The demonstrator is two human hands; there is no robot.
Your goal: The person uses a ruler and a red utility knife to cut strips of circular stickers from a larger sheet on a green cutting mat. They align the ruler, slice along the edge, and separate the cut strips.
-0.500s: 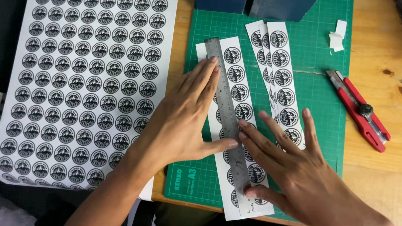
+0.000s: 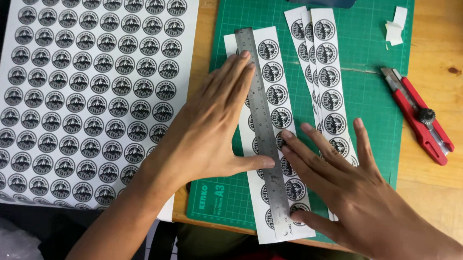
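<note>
My left hand (image 2: 213, 123) lies flat, fingers spread, on the left side of a steel ruler (image 2: 260, 116) that runs along a white strip of round black-and-white stickers (image 2: 273, 73) on the green cutting mat (image 2: 366, 96). My right hand (image 2: 343, 180) rests open on the strip's lower right, fingertips touching the ruler's edge. Neither hand grips anything.
More cut sticker strips (image 2: 325, 60) lie fanned to the right of the ruler. A red utility knife (image 2: 417, 114) sits at the mat's right edge on the wooden table (image 2: 457, 65). A large uncut sticker sheet (image 2: 92, 80) covers the left. Small paper scraps (image 2: 396, 27) lie at the top right.
Both hands and the ruler stay almost in place; only slight shifting of the fingers on the strip.
</note>
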